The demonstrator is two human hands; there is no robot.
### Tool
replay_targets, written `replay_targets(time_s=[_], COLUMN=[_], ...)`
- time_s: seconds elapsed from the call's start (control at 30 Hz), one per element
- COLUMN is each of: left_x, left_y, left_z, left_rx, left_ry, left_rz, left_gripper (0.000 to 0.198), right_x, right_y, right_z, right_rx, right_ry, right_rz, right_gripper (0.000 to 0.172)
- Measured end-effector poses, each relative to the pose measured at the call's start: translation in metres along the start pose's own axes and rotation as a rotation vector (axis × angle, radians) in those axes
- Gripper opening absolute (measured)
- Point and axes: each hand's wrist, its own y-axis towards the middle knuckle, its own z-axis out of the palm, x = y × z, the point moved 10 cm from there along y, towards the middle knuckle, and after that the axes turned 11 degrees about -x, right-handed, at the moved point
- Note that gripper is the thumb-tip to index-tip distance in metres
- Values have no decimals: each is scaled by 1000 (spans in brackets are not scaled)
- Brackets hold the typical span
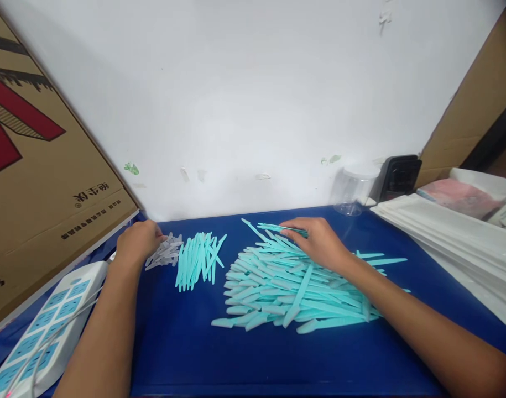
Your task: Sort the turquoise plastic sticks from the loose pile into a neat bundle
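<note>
Blue tabletop [244, 362], slim, pale-tipped turquoise sticks [277, 284], right hand [317, 239] pinching some, left hand [139, 240] at translucent pieces [167, 252], hold unclear

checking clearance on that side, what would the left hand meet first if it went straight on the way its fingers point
Most likely the pile of small translucent pieces; it lies right by the left hand, which may already touch it, though depth is hard to judge.
</note>
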Motion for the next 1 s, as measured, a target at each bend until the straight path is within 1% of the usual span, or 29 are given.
replay_targets(time_s=[0.03, 0.1, 0.17, 0.2, 0.27, 0.3, 0.33, 0.37, 0.4, 0.47, 0.53, 0.57, 0.63, 0.73, 0.8, 0.87, 0.93, 1.0], left_x=[6, 8, -4, -16, -52, -72, -94, -117, -140, -181, -210, -220, -227, -220, -216, -216, -217, -212], left_y=[-1, -2, -2, -2, -6, -12, -21, -31, -42, -66, -88, -97, -106, -106, -102, -99, -97, -93], left_z=[5, 8, 0, -7, -29, -41, -50, -56, -60, -64, -67, -68, -70, -65, -57, -50, -47, -49], left_rx=[43, 71, 23, -36, -206, -288, -340, -346, -325, -242, -172, -152, -151, -171, -136, -73, -30, -29], left_ry=[4, -15, -57, -99, -265, -399, -560, -716, -851, -1054, -1199, -1248, -1316, -1386, -1444, -1493, -1504, -1483], left_rz=[-26, -57, -42, -10, 96, 156, 215, 274, 324, 391, 419, 421, 395, 297, 218, 163, 135, 113], left_gripper=[30, 34, 41, 44, 47, 45, 43, 42, 40, 35, 29, 28, 27, 31, 31, 31, 33, 35], right_x=[0, 0, 0, -1, -3, -3, -3, -3, -2, 1, 5, 7, 11, 17, 22, 27, 29, 26], right_y=[0, -1, -1, -2, -3, -4, -5, -5, -6, -8, -12, -13, -17, -21, -23, -23, -23, -22], right_z=[0, 1, 2, 4, 7, 9, 10, 12, 13, 17, 24, 27, 32, 36, 38, 38, 37, 36], right_rx=[2, 2, 8, 18, 42, 52, 58, 63, 66, 83, 104, 110, 111, 108, 125, 149, 162, 149], right_ry=[0, 15, 64, 105, 213, 272, 330, 385, 437, 537, 624, 656, 685, 696, 697, 687, 665, 641], right_rz=[1, 19, 71, 113, 214, 264, 309, 344, 370, 409, 433, 441, 455, 488, 501, 486, 457, 439], right_gripper=[26, 26, 25, 26, 28, 29, 31, 33, 35, 38, 38, 38, 37, 38, 38, 37, 36, 35])
